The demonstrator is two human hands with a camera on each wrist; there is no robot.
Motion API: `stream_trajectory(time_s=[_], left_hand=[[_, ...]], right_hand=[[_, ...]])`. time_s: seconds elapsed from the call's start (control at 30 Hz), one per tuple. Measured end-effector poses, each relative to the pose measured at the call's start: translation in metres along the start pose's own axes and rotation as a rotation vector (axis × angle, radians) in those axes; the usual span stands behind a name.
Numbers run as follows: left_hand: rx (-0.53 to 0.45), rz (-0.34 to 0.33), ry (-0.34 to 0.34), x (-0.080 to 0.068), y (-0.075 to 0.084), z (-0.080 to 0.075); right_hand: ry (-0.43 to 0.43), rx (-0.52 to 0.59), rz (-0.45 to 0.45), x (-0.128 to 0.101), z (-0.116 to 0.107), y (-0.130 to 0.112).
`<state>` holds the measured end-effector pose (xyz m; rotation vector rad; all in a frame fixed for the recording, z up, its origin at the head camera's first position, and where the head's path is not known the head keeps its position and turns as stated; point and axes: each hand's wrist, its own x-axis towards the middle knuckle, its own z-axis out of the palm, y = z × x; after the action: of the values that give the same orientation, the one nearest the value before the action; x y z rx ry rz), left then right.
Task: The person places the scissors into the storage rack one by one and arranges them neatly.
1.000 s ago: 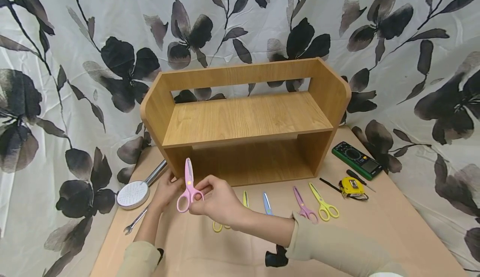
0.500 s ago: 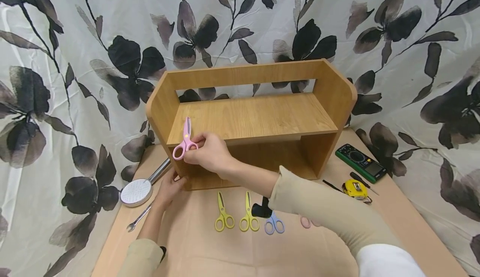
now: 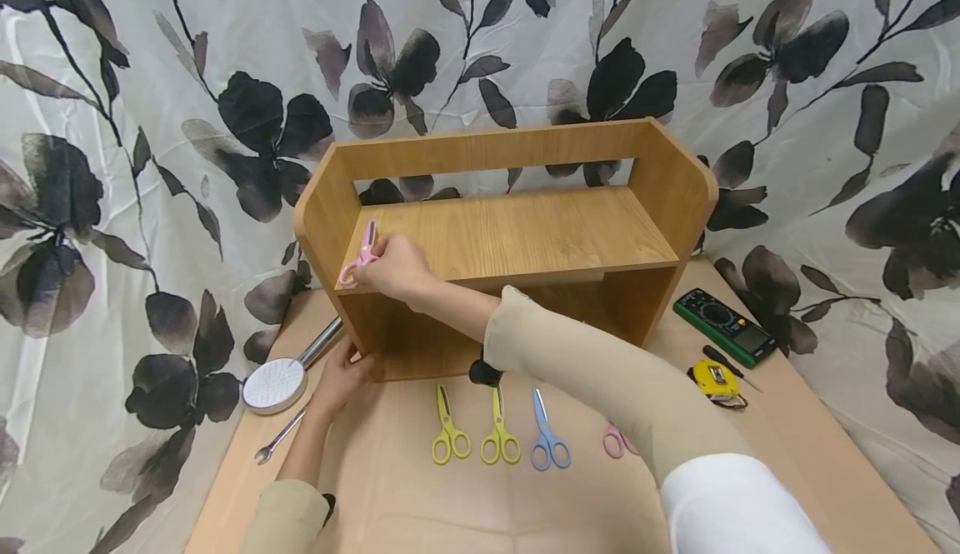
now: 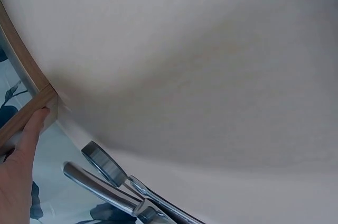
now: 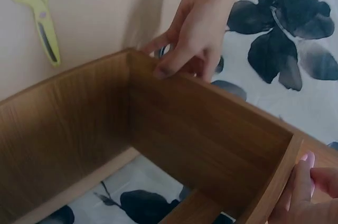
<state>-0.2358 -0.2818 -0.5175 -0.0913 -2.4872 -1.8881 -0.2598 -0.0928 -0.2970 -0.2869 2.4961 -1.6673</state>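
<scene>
My right hand (image 3: 401, 269) pinches a pair of pink scissors (image 3: 365, 250) by the handles, at the left end of the upper shelf (image 3: 495, 233) of a wooden shelf unit. The blades point toward the back; whether they touch the board I cannot tell. My left hand (image 3: 341, 377) grips the front edge of the unit's left side panel (image 5: 206, 113) near its bottom corner. In front of the unit lie two yellow scissors (image 3: 450, 440), blue scissors (image 3: 550, 441) and another pink pair (image 3: 615, 441), mostly hidden under the right sleeve.
On the left lie a shower head (image 3: 273, 386) and a wrench (image 3: 281, 436). To the right are a green multimeter (image 3: 723, 326), a yellow tape measure (image 3: 715, 381) and a black screwdriver (image 3: 726, 362). A floral curtain (image 3: 480, 37) hangs behind the table.
My right hand has lifted the pink scissors from in front of the unit up and back to the upper shelf's left end. The left hand stays at the side panel.
</scene>
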Motion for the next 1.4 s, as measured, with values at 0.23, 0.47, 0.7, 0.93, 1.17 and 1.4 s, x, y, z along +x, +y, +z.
stream_trajectory(time_s=[0.23,0.47,0.7,0.93,1.17,1.4], left_hand=[[-0.001,-0.02,0.009,-0.001,0.002,0.002],[0.017,-0.015,0.015,-0.002,0.005,0.001],[-0.001,-0.025,0.019,-0.001,0.003,0.002],[0.003,0.0,0.026,0.001,0.001,0.003],[-0.002,-0.034,0.025,0.001,0.003,0.005],[-0.001,-0.022,0.02,0.002,0.002,0.004]], right_hand=[[-0.052,-0.161,0.017,0.017,0.0,-0.008],[-0.129,-0.381,-0.025,0.026,-0.005,-0.02],[-0.182,-0.298,0.079,0.024,-0.005,-0.028],[-0.162,-0.414,0.057,0.022,-0.006,-0.028],[-0.103,-0.474,0.04,0.017,-0.005,-0.025],[-0.091,-0.479,-0.009,0.017,-0.008,-0.021]])
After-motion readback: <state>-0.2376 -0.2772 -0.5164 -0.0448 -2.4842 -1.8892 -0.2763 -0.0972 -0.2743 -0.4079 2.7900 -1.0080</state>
